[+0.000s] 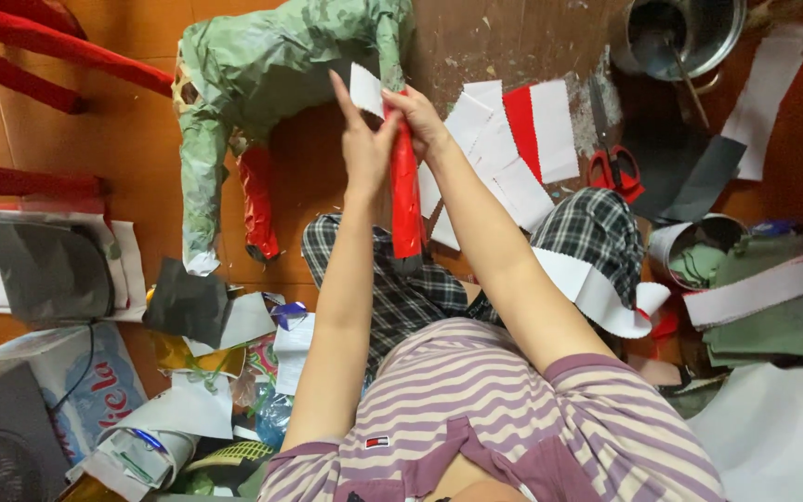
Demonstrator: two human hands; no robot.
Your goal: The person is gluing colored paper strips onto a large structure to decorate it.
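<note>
A paper-covered animal figure [262, 65], green with red legs, lies on the wooden floor in front of me. My left hand [364, 149] and my right hand [420, 121] meet at one red leg [405, 200] of the figure. Between the fingertips of both hands is a small white paper strip [365, 90], pressed against the top of that leg. My left hand also wraps the leg's upper part. Another red leg [257, 200] and a green leg [201, 186] stick out to the left.
White and red paper strips [522, 139] lie right of the hands. Red-handled scissors [613, 167] and a metal pot [685, 33] sit at the upper right. Green paper sheets [783, 316], a small tin [694, 251], red chair legs [39, 46] and paper scraps [188, 307] surround me.
</note>
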